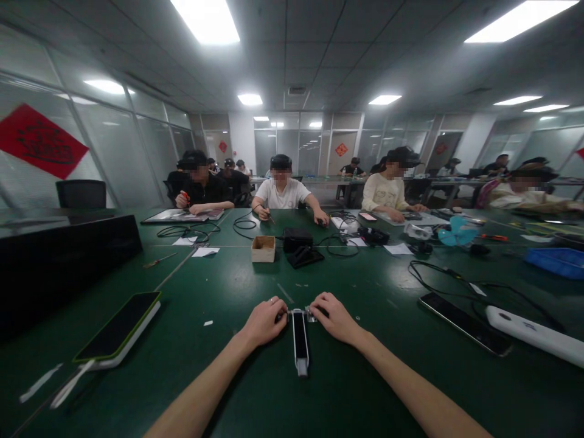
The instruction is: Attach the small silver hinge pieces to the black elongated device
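Observation:
On the green table between my hands lies a narrow white-framed device with a long black face (300,337), its pale end pointing toward me. My left hand (267,319) is at its far left side, fingers curled around a small dark thing that they mostly hide. At the far right side, my right hand (335,317) is closed with its fingers bent down over another dark part. A small clear or silvery piece (311,314) shows between these fingertips and the device. Whether the parts in my fingers are joined to the device, I cannot tell.
A phone with a yellow-green edge (119,325) lies left on a white slab. Right are a dark phone (463,322), a white elongated case (533,334) and cables. Ahead stand a small box (263,249) and a black device (298,240). Several people sit opposite.

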A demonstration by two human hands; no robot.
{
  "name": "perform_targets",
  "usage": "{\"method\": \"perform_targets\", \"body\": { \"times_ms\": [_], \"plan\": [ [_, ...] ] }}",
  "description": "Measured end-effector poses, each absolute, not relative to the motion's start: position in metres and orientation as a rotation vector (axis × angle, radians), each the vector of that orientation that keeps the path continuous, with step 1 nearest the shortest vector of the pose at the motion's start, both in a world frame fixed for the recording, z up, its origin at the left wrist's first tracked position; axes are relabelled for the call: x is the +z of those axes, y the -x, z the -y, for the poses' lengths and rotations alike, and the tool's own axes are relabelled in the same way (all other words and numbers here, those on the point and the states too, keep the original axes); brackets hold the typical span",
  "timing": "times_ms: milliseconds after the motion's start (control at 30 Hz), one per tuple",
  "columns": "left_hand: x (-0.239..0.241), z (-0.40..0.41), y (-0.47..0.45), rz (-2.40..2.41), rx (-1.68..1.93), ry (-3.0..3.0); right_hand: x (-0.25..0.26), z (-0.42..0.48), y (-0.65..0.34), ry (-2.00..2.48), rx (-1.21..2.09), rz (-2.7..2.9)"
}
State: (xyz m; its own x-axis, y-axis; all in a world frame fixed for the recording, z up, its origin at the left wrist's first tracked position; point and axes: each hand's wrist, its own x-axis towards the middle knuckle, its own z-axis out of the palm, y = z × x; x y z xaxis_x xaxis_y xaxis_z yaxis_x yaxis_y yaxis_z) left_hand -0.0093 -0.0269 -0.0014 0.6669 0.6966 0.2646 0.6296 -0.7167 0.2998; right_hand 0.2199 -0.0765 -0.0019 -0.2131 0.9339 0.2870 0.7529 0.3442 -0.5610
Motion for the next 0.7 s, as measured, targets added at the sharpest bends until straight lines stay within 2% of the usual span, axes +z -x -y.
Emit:
{"method": "perform_targets", "body": {
  "times_ms": [700],
  "plan": [
    [-0.0078,0.0235,0.009,-1.058,0.562,-2.691,-0.0019,0.079,-0.218,1.47,0.422,2.025]
  ]
}}
